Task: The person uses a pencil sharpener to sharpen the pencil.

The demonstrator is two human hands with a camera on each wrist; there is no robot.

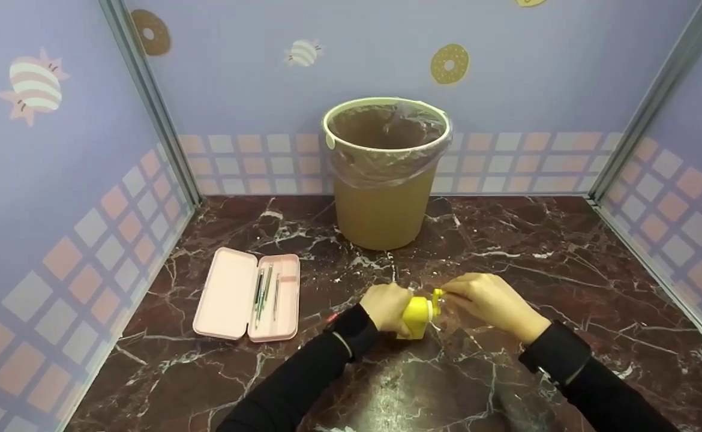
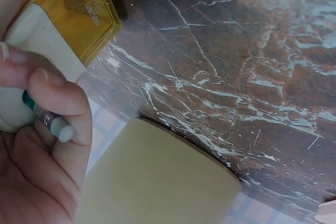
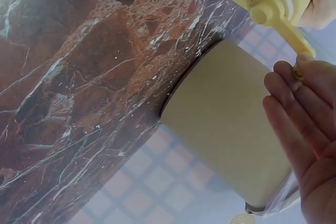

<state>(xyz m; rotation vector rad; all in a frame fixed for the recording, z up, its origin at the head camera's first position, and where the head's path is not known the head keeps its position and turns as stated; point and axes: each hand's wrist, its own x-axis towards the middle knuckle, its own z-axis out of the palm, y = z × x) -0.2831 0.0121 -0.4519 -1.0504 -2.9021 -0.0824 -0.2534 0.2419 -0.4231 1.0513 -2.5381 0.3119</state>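
My left hand [image 1: 387, 309] grips a yellow and white crank pencil sharpener [image 1: 416, 317] just above the dark marbled table. In the left wrist view a pencil [image 2: 55, 124] lies between the curled fingers, its metal band and pale eraser end showing; the rest of it is hidden by the hand and sharpener. The see-through amber shavings drawer [image 2: 86, 17] faces the table side. With thumb and fingertips, my right hand [image 1: 492, 300] pinches the end of the yellow crank [image 3: 291, 35], seen in the right wrist view.
An open pink pencil case [image 1: 225, 294] lies to the left, with several pencils [image 1: 261, 294] in its right half. Behind the hands stands a tan trash bin [image 1: 381, 204] with a clear plastic liner. Patterned panels wall in the table on three sides.
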